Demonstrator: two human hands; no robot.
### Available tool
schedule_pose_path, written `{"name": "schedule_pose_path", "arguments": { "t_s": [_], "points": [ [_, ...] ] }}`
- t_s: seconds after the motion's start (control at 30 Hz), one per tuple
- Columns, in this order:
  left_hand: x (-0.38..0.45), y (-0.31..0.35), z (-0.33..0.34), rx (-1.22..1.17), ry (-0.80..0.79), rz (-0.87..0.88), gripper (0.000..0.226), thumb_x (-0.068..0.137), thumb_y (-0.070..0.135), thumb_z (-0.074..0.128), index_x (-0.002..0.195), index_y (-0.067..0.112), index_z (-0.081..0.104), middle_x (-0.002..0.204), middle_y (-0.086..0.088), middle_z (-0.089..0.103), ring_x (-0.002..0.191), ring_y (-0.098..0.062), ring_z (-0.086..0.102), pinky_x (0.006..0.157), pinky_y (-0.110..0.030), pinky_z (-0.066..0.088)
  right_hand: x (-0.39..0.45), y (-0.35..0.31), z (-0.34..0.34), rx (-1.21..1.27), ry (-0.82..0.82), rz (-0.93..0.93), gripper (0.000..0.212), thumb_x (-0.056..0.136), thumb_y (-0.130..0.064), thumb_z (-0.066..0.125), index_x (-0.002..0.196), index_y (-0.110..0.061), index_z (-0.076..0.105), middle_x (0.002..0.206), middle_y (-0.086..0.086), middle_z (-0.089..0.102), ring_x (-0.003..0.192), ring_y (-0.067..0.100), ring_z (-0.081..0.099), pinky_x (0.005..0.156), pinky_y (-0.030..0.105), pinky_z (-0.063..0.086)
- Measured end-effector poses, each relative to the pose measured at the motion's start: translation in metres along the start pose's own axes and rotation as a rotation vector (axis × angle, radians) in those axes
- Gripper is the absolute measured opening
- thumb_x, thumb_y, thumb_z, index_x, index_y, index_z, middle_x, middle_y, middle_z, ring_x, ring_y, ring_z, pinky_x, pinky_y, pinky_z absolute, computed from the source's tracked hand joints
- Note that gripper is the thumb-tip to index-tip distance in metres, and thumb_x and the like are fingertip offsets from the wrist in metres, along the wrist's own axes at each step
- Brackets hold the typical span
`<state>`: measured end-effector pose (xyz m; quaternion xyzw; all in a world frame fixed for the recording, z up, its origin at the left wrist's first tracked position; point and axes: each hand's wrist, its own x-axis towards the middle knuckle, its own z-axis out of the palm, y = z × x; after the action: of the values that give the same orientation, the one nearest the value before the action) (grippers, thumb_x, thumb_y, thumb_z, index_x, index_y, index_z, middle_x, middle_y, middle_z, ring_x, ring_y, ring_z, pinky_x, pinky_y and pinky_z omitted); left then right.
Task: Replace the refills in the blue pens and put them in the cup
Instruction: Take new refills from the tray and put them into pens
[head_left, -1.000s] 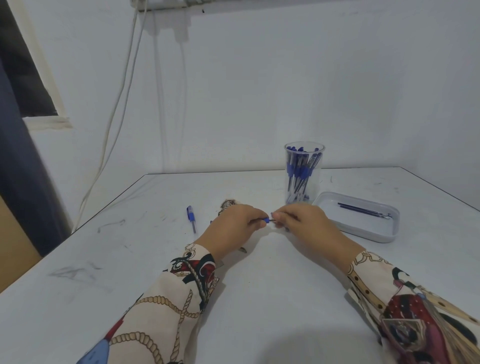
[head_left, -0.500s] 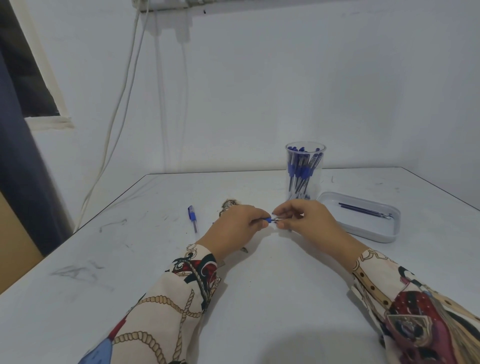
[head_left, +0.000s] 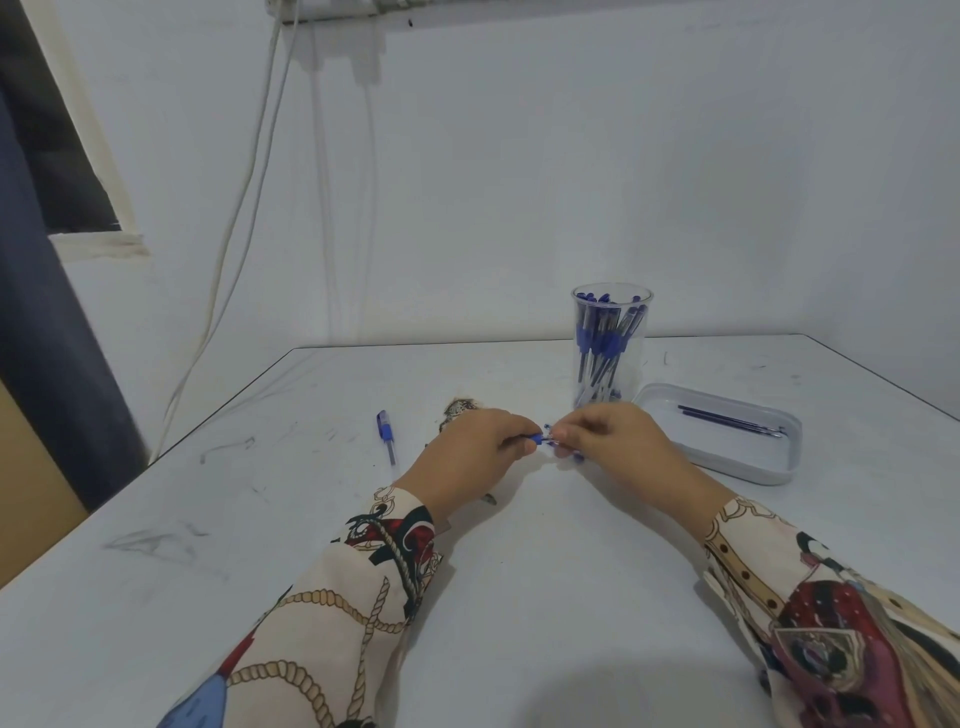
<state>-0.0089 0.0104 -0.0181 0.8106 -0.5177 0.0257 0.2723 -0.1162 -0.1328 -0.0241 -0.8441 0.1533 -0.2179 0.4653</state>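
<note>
Two hands working one blue pen over the white table (head_left: 519, 597).

A spare pen (head_left: 385, 435) lies at left; the left hand (head_left: 467, 457) and right hand (head_left: 613, 447) each pinch an end of the blue pen (head_left: 543, 440) mid-table. Behind stands the cup (head_left: 611, 345) full of pens; the tray (head_left: 722, 457) at right holds refills (head_left: 727, 420).

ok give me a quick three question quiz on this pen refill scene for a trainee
1. True or false: the clear cup already holds blue pens.
2. What lies in the white tray? A) refills B) scissors C) nothing
3. What do the left hand and right hand hold between them?

Key: 1 true. 2 A, thin refills. 3 a blue pen, pinched at both ends; a second loose pen lies on the table.
</note>
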Motion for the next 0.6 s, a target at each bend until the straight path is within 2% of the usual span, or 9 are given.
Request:
{"name": "schedule_pose_path", "arguments": {
  "t_s": [0.13, 0.2, 0.3, 0.37, 0.43, 0.53, 0.6],
  "points": [
    [0.000, -0.001, 0.000, -0.019, 0.002, -0.011, 0.024, 0.094, 0.021, 0.050, 0.113, 0.017, 0.064, 0.092, 0.002, 0.061, 0.086, -0.012, 0.050, 0.077, -0.025, 0.039, 0.000, -0.001, 0.000, 0.131, 0.001, 0.029, 0.016, 0.078, -0.003, 0.073, 0.080, -0.019, 0.070, 0.077, 0.003, 0.070, 0.062, 0.009, 0.059, 0.065, 0.020, 0.047],
    [0.000, -0.002, -0.001, -0.030, 0.008, -0.022, 0.024, 0.094, 0.021, 0.050, 0.113, 0.017, 0.064, 0.089, 0.005, 0.058, 0.085, -0.011, 0.049, 0.075, -0.024, 0.037, 0.000, -0.001, -0.001, 0.194, 0.009, 0.034, 0.016, 0.077, 0.000, 0.073, 0.081, -0.015, 0.069, 0.075, 0.007, 0.069, 0.058, 0.009, 0.058, 0.061, 0.019, 0.049],
    [0.000, -0.004, -0.002, -0.031, 0.013, -0.050, 0.025, 0.094, 0.021, 0.050, 0.114, 0.018, 0.064, 0.089, 0.007, 0.056, 0.087, -0.011, 0.050, 0.077, -0.024, 0.038, 0.000, -0.002, -0.006, 0.200, 0.059, 0.049, 0.011, 0.080, -0.002, 0.070, 0.082, -0.013, 0.069, 0.069, 0.002, 0.067, 0.052, 0.001, 0.057, 0.051, 0.008, 0.043],
    [0.001, -0.008, -0.002, -0.033, 0.021, -0.080, 0.024, 0.094, 0.021, 0.050, 0.113, 0.018, 0.065, 0.090, 0.004, 0.058, 0.092, -0.015, 0.052, 0.082, -0.028, 0.041, 0.002, 0.001, -0.007, 0.098, 0.104, 0.026, 0.012, 0.085, -0.005, 0.065, 0.085, -0.016, 0.070, 0.076, -0.006, 0.067, 0.062, -0.003, 0.058, 0.054, 0.001, 0.040],
    [0.002, -0.013, -0.003, -0.052, 0.039, -0.119, 0.022, 0.094, 0.020, 0.050, 0.109, 0.020, 0.066, 0.092, 0.001, 0.061, 0.095, -0.016, 0.050, 0.083, -0.030, 0.041, 0.003, 0.006, -0.006, -0.054, 0.111, 0.000, 0.017, 0.089, -0.009, 0.060, 0.086, -0.023, 0.069, 0.082, -0.014, 0.065, 0.076, -0.003, 0.057, 0.062, 0.003, 0.039],
    [0.001, -0.018, -0.004, -0.052, 0.043, -0.127, 0.019, 0.093, 0.019, 0.050, 0.102, 0.019, 0.067, 0.086, 0.002, 0.058, 0.089, -0.015, 0.049, 0.075, -0.027, 0.037, 0.003, 0.015, 0.003, -0.396, 0.065, -0.091, 0.016, 0.090, -0.020, 0.056, 0.095, -0.031, 0.068, 0.088, -0.014, 0.061, 0.089, 0.008, 0.055, 0.078, 0.023, 0.045],
    [0.001, -0.019, -0.004, -0.051, 0.043, -0.125, 0.018, 0.093, 0.018, 0.050, 0.101, 0.018, 0.067, 0.086, 0.002, 0.058, 0.087, -0.014, 0.049, 0.075, -0.027, 0.037, 0.003, 0.014, 0.007, -0.607, 0.057, -0.176, 0.015, 0.090, -0.027, 0.056, 0.097, -0.032, 0.068, 0.088, -0.011, 0.057, 0.091, 0.013, 0.050, 0.079, 0.029, 0.042]
  ]
}}
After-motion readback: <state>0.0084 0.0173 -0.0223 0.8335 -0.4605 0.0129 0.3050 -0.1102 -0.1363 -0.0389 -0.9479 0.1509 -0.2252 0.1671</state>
